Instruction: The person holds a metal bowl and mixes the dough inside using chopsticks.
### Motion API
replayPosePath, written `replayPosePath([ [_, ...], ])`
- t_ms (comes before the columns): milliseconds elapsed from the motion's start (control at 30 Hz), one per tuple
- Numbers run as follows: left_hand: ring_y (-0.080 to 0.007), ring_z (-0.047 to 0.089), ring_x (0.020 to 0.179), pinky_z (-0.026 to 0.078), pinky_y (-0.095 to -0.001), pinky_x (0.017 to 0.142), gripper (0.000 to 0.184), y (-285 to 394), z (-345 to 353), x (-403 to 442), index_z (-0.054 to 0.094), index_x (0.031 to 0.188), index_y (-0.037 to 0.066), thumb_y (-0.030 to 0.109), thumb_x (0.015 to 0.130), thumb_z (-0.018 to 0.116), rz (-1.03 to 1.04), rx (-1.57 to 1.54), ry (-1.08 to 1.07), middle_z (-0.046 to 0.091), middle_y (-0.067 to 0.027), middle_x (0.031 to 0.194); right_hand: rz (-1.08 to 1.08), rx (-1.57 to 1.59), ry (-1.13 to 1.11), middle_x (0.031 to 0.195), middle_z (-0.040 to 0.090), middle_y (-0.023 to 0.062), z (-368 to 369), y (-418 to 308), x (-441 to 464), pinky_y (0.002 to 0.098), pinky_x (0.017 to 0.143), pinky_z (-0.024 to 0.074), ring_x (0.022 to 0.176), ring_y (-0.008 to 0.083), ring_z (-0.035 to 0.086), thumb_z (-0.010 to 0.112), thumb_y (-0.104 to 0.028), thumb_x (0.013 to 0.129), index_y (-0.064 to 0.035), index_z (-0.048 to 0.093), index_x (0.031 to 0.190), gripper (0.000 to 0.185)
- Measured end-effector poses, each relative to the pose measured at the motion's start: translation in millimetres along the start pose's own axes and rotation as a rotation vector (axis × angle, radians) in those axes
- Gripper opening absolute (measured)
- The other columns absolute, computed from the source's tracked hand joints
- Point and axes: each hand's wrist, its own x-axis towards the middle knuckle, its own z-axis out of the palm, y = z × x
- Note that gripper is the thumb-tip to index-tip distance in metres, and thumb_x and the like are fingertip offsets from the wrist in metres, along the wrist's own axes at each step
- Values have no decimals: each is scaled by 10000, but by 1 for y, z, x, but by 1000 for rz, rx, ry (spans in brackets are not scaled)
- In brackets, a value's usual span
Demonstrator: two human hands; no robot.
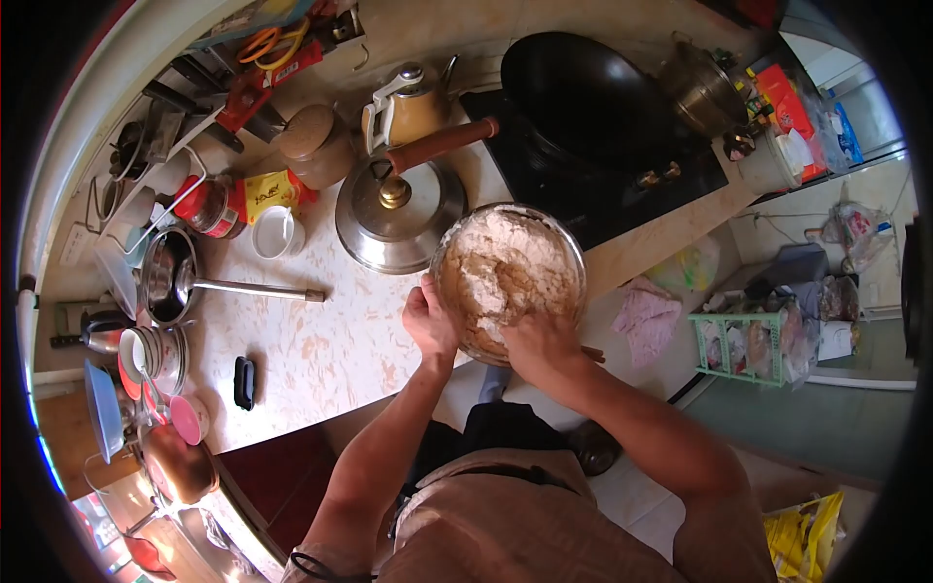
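A round metal bowl (581, 282) holds pale flour, partly clumped into rough dough (505, 257). It is at the counter's front edge. My left hand (431, 323) grips the bowl's left rim, thumb up at the edge. My right hand (537, 345) reaches into the lower right part of the bowl, its fingers curled down into the flour and mostly hidden there. Just behind the bowl on the left is a steel pot with a lid (394, 219).
A black wok (583, 97) with a wooden handle rests on the black stove (603, 209). A kettle (413, 107), a white cup (278, 233), a long-handled steel pan (167, 277) and a black case (244, 383) are on the counter (321, 340).
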Motion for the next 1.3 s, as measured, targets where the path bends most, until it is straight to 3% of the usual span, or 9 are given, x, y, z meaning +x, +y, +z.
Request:
replayPosePath([
  [133, -84, 334, 549, 327, -284, 485, 491, -4, -2, 4, 442, 589, 6, 329, 955, 495, 101, 166, 37, 412, 6, 527, -12, 19, -87, 803, 662, 144, -29, 8, -18, 421, 654, 510, 766, 294, 660, 509, -101, 792, -57, 645, 833, 149],
  [333, -84, 331, 552, 328, -283, 488, 502, -13, 1, 7, 436, 585, -2, 333, 954, 496, 28, 9, 22, 410, 4, 526, 165, 50, -22, 727, 660, 124, -30, 16, -16, 391, 640, 523, 719, 269, 667, 503, -105, 797, -54, 634, 842, 148],
  [533, -80, 340, 548, 332, -275, 490, 499, -3, 0, 3, 435, 582, 6, 337, 950, 504, 14, 35, 22, 420, 7, 527, 27, 42, 0, 766, 665, 106, -4, 27, -3, 398, 631, 511, 724, 267, 662, 505, -121, 807, -110, 656, 857, 159],
  [600, -79, 342, 546, 332, -276, 488, 499, -3, -3, -1, 435, 582, 8, 337, 949, 506, 8, 35, 22, 422, 7, 526, -54, -11, 12, 745, 660, 146, -1, 31, -9, 412, 622, 494, 736, 289, 656, 499, -206, 881, -81, 668, 889, 210],
  [700, -79, 346, 545, 333, -275, 487, 496, -1, 2, -1, 437, 582, 9, 335, 950, 505, -11, -14, 15, 425, 8, 527, -107, -47, -44, 792, 661, 145, -3, 35, -17, 421, 658, 482, 806, 286, 648, 503, -199, 869, -121, 672, 965, 210],
  [833, -78, 346, 549, 328, -272, 490, 490, -3, -1, 4, 442, 587, 10, 329, 955, 497, 33, 51, 14, 429, 10, 533, -187, -44, -66, 750, 656, 139, -29, 48, -12, 430, 652, 477, 772, 301, 650, 486, -226, 893, -87, 658, 944, 227],
  [933, -79, 339, 553, 321, -273, 489, 492, -3, -1, 4, 436, 585, 9, 325, 958, 492, 27, 52, 2, 419, 11, 534, -35, -134, -196, 774, 663, 122, -49, 52, -6, 415, 671, 490, 753, 279, 661, 461, -208, 905, -93, 657, 910, 227],
  [1000, -79, 337, 553, 320, -276, 489, 492, 3, 0, 0, 434, 586, 8, 325, 959, 491, 31, 44, 11, 417, 10, 535, -63, -149, -126, 758, 661, 115, -40, 67, -1, 402, 657, 495, 735, 272, 660, 448, -275, 927, -95, 652, 921, 273],
  [1300, -87, 338, 552, 331, -291, 487, 501, -3, 2, 4, 441, 597, -4, 340, 959, 484, 45, 36, 30, 432, -7, 534, -295, -156, -104, 692, 654, 101, -22, 74, -6, 401, 606, 504, 678, 253, 659, 499, -255, 882, -93, 641, 853, 217],
])
